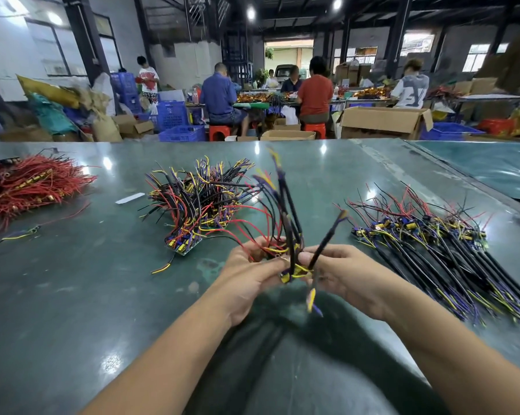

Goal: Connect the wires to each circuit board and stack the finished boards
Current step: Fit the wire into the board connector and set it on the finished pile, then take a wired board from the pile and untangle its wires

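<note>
While both forearms reach over the green table, I see left hand and right hand pinching one wired board between them, mid-air; no legible writing.

we see a dark green table, a red wire heap, and black, red, yellow and purple wires on the stacked boards.

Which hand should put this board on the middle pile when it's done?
Probably the left hand. The pile lies on its side of the table, and it already grips the board. The right hand pinches a wire.
</note>
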Motion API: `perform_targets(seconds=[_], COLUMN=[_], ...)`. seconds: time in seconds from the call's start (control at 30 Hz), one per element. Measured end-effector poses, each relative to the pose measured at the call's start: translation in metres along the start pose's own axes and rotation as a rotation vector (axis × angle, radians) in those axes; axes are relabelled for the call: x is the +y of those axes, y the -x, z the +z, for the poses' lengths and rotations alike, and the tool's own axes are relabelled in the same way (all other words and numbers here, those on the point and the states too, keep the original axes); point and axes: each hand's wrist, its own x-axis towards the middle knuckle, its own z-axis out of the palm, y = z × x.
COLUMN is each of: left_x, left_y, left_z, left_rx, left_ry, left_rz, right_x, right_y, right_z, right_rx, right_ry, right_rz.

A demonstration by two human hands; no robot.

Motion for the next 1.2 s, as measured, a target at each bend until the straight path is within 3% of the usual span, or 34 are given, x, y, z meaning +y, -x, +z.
perform_targets(seconds=[0.1, 0.27, 0.37, 0.63, 0.87, 1.07, 1.2], left_x=[0.002, 0.0, -0.001, -0.004, 0.001, -0.002, -0.001], left_y=[0.002, 0.005, 0.006, 0.004, 0.004, 0.0, -0.002], left_z=[0.005, 0.005, 0.007, 0.008, 0.0, 0.005, 0.003], left_rx=[0.036, 0.061, 0.069, 0.101, 0.012, 0.05, 0.156], left_ry=[-0.034, -0.267, -0.198, -0.31, -0.127, -0.063, 0.048], left_rz=[0.037, 0.063, 0.025, -0.002, -0.111, -0.08, -0.052], right_x=[0.0, 0.001, 0.0, 0.006, 0.009, 0.007, 0.004], right_y=[0.002, 0.001, -0.001, 0.001, -0.003, -0.007, -0.009], right_z=[-0.002, 0.004, 0.001, 0.002, -0.003, -0.004, -0.008], right_rx=[-0.072, 0.025, 0.041, -0.03, -0.115, -0.058, -0.079], right_ry=[-0.031, -0.001, -0.055, 0.158, -0.073, -0.068, -0.396], right_rz=[0.067, 0.036, 0.045, 0.047, 0.042, 0.044, 0.105])
